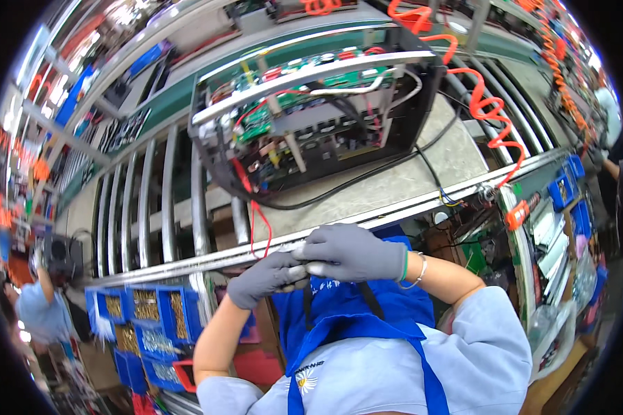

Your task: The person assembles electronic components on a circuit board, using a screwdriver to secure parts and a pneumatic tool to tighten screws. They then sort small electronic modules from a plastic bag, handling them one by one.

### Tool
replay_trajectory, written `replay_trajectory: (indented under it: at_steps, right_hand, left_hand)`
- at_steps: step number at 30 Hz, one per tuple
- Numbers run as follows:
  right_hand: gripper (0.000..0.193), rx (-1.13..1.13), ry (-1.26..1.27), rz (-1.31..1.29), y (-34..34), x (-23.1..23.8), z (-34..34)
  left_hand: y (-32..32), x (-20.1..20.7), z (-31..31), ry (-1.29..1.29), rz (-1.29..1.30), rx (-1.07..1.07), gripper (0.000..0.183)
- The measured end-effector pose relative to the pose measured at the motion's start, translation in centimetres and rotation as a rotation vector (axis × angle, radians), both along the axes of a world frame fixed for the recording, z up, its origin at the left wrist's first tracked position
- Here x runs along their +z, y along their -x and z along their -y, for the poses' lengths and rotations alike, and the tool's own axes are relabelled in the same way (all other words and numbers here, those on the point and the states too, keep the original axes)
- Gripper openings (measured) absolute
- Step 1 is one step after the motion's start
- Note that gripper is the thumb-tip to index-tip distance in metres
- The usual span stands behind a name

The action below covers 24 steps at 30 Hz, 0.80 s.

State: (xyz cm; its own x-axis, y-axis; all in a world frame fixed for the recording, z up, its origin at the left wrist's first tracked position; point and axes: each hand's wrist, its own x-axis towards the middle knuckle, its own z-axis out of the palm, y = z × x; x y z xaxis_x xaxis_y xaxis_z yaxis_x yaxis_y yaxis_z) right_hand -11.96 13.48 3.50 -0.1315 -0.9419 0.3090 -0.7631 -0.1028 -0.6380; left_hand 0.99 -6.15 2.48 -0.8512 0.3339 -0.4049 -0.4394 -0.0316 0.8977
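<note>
Grey gloves (356, 254), right one green-edged at cuff (403, 260), silver bracelet (423, 268), pale blue short-sleeved shirt (481, 353) with white daisy (306, 380), bright blue apron (339, 303)

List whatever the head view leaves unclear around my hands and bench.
- Head view: anything between the left hand and right hand; their gloved fingers overlap there.
- Head view: the exact kind of metal pieces in the blue bins; too small.
- Head view: the far side of the black-framed unit; its own frame and boards block it.
</note>
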Motion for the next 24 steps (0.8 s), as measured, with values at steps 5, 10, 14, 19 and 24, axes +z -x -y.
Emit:
replay_trajectory:
  at_steps: [5, 10, 14, 19, 24]
  right_hand:
    - [0.022, -0.109, -0.129, -0.092, 1.8, 0.7, -5.3]
    - [0.02, -0.11, -0.249, -0.13, 3.8, 0.8, -7.4]
    - [0.019, -0.08, -0.207, 0.021, 4.5, 0.6, -8.0]
    - [0.018, -0.198, 0.047, 0.016, 5.9, 2.6, -7.7]
    - [0.014, -0.95, 0.679, -0.191, 15.5, 6.5, -7.0]
  left_hand:
    - [3.9, -1.4, -3.9, -0.141, -0.037, -0.116, 0.055]
    - [4.9, -3.5, -7.6, -0.323, 0.024, 0.001, 0.056]
    - [5.1, -4.3, -7.9, -0.426, 0.027, -0.008, 0.054]
    - [4.9, -6.4, -7.0, -0.699, -0.012, 0.083, 0.048]
    - [4.9, -7.6, -8.1, -0.671, 0.148, 0.499, 0.037]
